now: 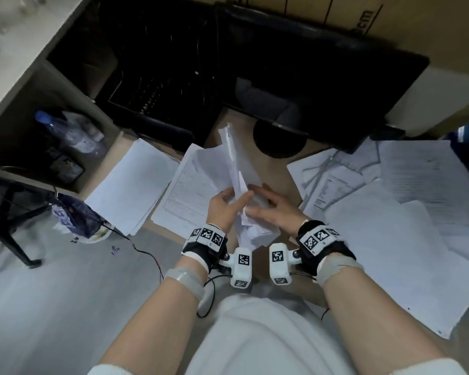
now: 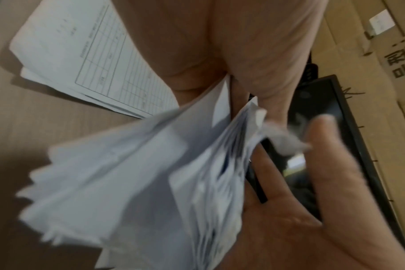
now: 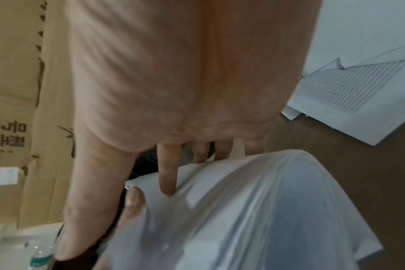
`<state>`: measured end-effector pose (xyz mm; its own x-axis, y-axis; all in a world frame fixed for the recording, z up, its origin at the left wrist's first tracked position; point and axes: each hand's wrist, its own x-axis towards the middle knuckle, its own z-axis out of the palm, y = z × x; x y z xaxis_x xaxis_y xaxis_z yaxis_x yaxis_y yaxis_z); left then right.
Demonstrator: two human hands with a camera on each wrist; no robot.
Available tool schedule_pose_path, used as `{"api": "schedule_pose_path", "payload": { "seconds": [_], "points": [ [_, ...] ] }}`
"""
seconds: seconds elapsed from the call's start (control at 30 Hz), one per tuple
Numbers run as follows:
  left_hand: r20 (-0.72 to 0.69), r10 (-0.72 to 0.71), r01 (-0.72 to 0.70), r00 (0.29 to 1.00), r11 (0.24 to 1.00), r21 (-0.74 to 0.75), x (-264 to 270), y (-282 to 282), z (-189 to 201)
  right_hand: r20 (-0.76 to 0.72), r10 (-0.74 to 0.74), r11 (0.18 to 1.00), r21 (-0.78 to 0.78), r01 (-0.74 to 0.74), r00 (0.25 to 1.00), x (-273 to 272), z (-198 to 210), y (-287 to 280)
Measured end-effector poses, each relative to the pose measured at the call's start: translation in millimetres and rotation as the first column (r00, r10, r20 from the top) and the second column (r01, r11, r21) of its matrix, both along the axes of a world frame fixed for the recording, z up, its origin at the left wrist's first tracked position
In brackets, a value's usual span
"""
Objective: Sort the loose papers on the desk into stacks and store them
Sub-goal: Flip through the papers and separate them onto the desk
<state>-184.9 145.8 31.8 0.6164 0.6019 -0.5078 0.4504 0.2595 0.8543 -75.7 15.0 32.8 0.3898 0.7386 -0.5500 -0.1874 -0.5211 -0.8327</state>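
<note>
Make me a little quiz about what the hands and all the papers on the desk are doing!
1. True or false: the bundle of white paper sheets lies flat on the brown wooden desk.
2. Which hand grips the bundle? A) left hand B) right hand C) neither
3. Fill the gap: the clear plastic water bottle with a blue cap lies in the ____ to the left of the desk.

Key:
1. False; the bundle stands on edge between both hands.
2. A; the left hand's fingers curl round it, while the right hand's straight fingers press against its side.
3. Shelf compartment.
</note>
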Motion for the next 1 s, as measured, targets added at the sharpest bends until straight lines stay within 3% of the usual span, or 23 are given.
{"api": "schedule_pose_path", "payload": {
  "seconds": [0.1, 0.27, 0.33, 0.43, 0.5, 0.6, 0.7, 0.83, 1.0],
  "points": [
    [-0.032, 0.032, -0.030, 0.999, 0.998, 0.057, 7.6, -9.0, 7.7, -0.036, -0.057, 0.998, 0.007, 0.057, 0.998, 2.2, 9.5, -8.2],
    [-0.017, 0.049, -0.048, 0.999, 0.994, 0.094, 11.4, -18.2, 19.6, 0.120, -0.019, 0.999, -0.035, 0.023, 0.993, 3.8, 17.8, -10.0],
    [-0.008, 0.063, -0.062, 0.998, 0.995, 0.072, 7.7, -16.0, 21.2, 0.016, -0.153, 0.988, 0.039, 0.153, 0.988, 6.6, 16.3, -12.4],
    [-0.028, 0.118, -0.117, 0.993, 0.993, 0.023, 1.6, -13.7, 25.7, -0.169, -0.394, 0.908, 0.078, 0.411, 0.903, 10.2, 19.9, -14.8],
    [-0.049, 0.203, -0.204, 0.978, 0.979, -0.013, -2.0, -12.8, 28.9, -0.190, -0.536, 0.832, 0.042, 0.553, 0.822, 10.6, 22.6, -16.7],
    [-0.065, 0.273, -0.269, 0.960, 0.961, 0.060, -10.5, -3.1, 26.9, -0.058, -0.665, 0.747, -0.072, 0.661, 0.744, 12.5, 7.4, -23.5],
    [-0.076, 0.220, -0.217, 0.973, 0.975, 0.041, -19.6, 11.9, 26.9, 0.063, -0.698, 0.703, -0.132, 0.699, 0.713, 9.0, -11.9, -27.2],
    [-0.066, 0.097, -0.096, 0.993, 0.995, 0.020, -27.0, 29.4, 28.3, 0.059, -0.607, 0.781, -0.141, 0.609, 0.792, -4.9, -13.8, -10.7],
    [-0.019, 0.066, -0.067, 0.998, 0.995, -0.069, -31.1, 52.1, 24.4, 0.097, -0.642, 0.739, -0.187, 0.647, 0.761, -21.5, -10.9, 6.4]
  ]
}}
